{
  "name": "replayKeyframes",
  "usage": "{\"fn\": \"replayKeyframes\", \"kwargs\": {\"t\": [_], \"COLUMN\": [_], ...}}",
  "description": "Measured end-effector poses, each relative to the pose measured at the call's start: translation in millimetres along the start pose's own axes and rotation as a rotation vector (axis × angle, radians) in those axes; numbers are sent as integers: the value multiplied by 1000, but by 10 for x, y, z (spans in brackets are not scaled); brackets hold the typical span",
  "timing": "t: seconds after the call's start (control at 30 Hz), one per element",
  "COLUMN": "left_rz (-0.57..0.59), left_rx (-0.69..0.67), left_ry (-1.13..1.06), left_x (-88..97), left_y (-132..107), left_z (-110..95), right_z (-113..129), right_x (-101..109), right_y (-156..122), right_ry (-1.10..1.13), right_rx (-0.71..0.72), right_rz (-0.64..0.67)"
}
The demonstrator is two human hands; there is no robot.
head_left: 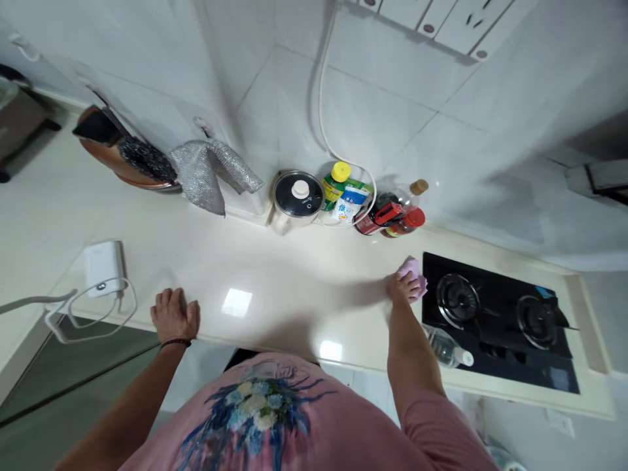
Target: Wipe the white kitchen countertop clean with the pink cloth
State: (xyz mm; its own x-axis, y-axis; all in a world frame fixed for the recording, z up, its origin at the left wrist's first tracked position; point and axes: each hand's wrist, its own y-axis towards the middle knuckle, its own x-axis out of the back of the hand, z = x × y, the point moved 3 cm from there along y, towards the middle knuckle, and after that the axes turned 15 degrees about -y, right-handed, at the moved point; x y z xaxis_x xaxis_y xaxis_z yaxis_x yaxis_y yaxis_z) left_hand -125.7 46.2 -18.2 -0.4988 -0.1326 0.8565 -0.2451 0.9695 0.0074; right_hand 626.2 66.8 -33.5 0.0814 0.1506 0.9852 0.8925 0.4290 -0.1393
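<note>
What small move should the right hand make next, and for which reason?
The right hand should probably slide its pink cloth along the counter toward the left hand. The cloth is at the left edge of the black stove, and a clear bottle is close to the right forearm, so going further right seems riskier.

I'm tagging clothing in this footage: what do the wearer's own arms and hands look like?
The left hand is ungloved, with a thin dark bracelet at its wrist. The right hand is ungloved too; a pink sleeve leaves that forearm bare. No sleeve shows on the left.
</note>
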Motion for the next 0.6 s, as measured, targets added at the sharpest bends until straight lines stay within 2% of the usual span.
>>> {"fn": "replayKeyframes", "kwargs": {"t": [0.07, 0.17, 0.33, 0.43, 0.5, 0.6], "left_rz": [3, -6, -12, -23, -30, -40], "left_rx": [-14, -38, -16, -43, -67, -80], "left_ry": [-6, -21, -49, -63, -73, -81], "left_x": [13, 32, 56, 70, 77, 89], "left_y": [-1, -4, -15, -26, -33, -44], "left_z": [-20, -53, -95, -117, -125, -122], "right_z": [7, 142, 522, 653, 606, 292], "right_x": [-35, -58, -159, -268, -343, -404], "right_y": [-270, -799, -1932, -2617, -2974, -3244], "right_ry": [59, 48, -61, -134, -159, -143], "right_rx": [-80, -17, 311, 532, 642, 710], "right_rz": [55, 53, 66, 63, 67, 62]}}
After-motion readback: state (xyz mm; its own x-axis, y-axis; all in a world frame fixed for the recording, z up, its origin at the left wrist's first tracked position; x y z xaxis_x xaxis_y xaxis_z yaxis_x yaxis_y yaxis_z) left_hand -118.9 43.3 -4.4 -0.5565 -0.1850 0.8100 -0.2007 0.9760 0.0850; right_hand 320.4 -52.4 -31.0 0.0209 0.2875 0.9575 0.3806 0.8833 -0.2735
